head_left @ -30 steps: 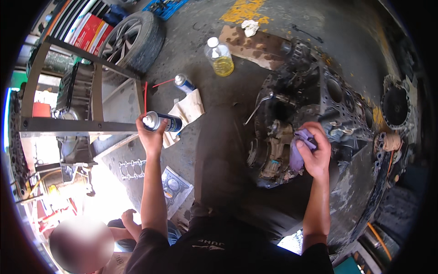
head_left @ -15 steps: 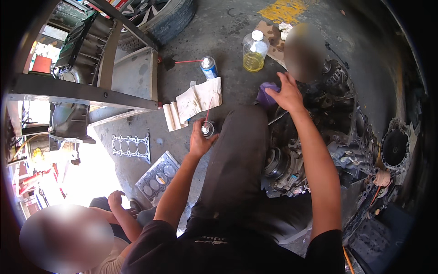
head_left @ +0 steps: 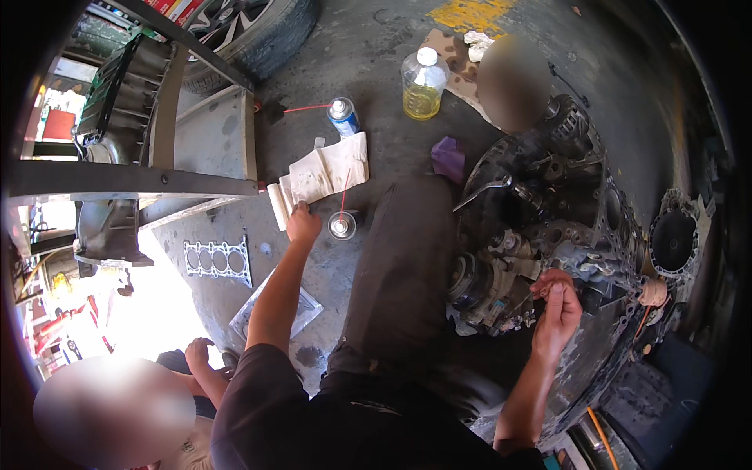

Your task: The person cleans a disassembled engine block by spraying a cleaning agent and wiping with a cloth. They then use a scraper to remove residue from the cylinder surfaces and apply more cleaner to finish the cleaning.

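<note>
My left hand (head_left: 304,225) has its fingers drawn together on the near edge of a folded, stained white paper towel (head_left: 329,168). Just right of that hand, a spray can (head_left: 341,226) with a thin red straw stands upright on the floor. My right hand (head_left: 558,307) is pinched closed over the near side of a dark, greasy engine (head_left: 548,231); what its fingertips hold is too small to make out. A crumpled purple cloth (head_left: 448,160) lies beyond my knee. Beside it, a shiny wrench-like handle (head_left: 483,193) leans against the engine.
A second spray can (head_left: 341,116) and a clear bottle of yellow liquid (head_left: 424,86) stand farther off. Head gaskets (head_left: 217,260) lie at left, near a metal frame (head_left: 141,174) and a wheel (head_left: 258,47). Another person's hand (head_left: 200,356) shows at lower left; a round cover (head_left: 675,241) is at right.
My left hand has let go of the spray can and moved left to the paper towel. My right hand has left the purple cloth and come back nearer me, over the engine's near side.
</note>
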### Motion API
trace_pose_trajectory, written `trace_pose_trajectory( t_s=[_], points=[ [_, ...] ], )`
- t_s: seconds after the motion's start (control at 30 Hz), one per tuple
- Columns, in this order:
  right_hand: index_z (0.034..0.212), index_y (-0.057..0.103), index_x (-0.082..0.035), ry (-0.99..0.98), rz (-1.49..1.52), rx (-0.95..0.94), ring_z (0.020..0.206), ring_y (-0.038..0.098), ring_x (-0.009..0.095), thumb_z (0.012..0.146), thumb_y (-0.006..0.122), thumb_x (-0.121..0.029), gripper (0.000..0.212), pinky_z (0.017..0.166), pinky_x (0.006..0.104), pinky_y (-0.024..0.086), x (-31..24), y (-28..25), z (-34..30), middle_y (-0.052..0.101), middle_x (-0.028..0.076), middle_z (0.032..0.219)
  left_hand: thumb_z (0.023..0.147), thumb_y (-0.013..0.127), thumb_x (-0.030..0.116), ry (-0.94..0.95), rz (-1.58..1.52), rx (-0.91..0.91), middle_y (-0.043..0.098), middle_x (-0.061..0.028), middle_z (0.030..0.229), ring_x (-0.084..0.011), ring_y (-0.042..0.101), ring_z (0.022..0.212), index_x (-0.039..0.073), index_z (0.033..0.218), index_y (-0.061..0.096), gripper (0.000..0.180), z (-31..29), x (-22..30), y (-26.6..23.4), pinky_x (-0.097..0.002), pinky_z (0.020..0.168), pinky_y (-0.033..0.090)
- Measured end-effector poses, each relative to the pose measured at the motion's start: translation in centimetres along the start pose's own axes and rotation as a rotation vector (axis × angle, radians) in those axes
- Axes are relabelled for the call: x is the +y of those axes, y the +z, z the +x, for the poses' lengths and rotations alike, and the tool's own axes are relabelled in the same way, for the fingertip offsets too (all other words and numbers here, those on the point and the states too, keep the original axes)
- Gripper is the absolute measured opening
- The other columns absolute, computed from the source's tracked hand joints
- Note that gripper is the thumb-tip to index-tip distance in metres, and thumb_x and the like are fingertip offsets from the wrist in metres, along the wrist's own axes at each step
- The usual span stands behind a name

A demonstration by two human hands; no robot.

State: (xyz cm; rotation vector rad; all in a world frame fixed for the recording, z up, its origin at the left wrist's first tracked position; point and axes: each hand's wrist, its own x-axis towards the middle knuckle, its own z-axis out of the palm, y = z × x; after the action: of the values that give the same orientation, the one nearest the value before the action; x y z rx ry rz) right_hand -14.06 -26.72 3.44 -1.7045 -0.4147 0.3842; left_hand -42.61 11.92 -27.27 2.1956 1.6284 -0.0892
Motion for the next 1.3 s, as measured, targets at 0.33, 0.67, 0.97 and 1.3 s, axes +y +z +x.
trace_pose_trajectory(
  t_s=[0.33,0.67,0.97,1.3],
  points=[
    [0.087,0.060,0.003,0.145,0.064,0.220,0.075,0.059,0.012,0.107,0.049,-0.016,0.029,0.067,0.0262,0.047,3.0,-4.1,-5.1,0.062,0.009,0.095,0.090,0.063,0.025,-0.004,0.172,0.046,0.067,-0.0204,0.115,-0.0388,0.068,0.104,0.009,0.127,0.047,0.043,3.8,3.3,-1.8,-0.0513,0.085,0.054],
    [0.090,0.063,0.004,0.112,0.181,0.121,0.075,0.060,0.011,0.105,0.052,-0.014,0.026,0.069,0.0250,0.047,1.4,-1.9,-6.8,0.064,0.007,0.093,0.096,0.054,0.025,-0.285,-1.059,-0.418,0.064,-0.0094,0.075,-0.0146,0.056,0.056,0.006,0.103,0.056,0.021,-3.3,1.7,-14.0,-0.0274,0.049,0.040],
    [0.095,0.065,0.003,0.168,0.337,-0.094,0.079,0.062,0.010,0.105,0.053,-0.013,0.022,0.071,0.0233,0.047,-0.3,3.3,-6.3,0.064,0.006,0.097,0.087,0.057,0.006,0.152,-0.711,-0.027,0.067,-0.0111,0.076,-0.0208,0.066,0.067,-0.001,0.099,0.063,0.016,-7.0,0.1,-13.9,-0.0314,0.063,0.053],
    [0.091,0.066,0.001,0.225,0.118,0.070,0.076,0.062,0.011,0.106,0.051,-0.018,0.028,0.069,0.0242,0.048,2.2,-2.6,-10.1,0.065,0.005,0.090,0.080,0.068,0.056,0.023,0.007,-0.094,0.070,-0.0252,0.112,-0.0398,0.067,0.110,0.000,0.115,0.066,0.066,7.8,6.4,2.8,-0.0481,0.094,0.052]
  ],
)
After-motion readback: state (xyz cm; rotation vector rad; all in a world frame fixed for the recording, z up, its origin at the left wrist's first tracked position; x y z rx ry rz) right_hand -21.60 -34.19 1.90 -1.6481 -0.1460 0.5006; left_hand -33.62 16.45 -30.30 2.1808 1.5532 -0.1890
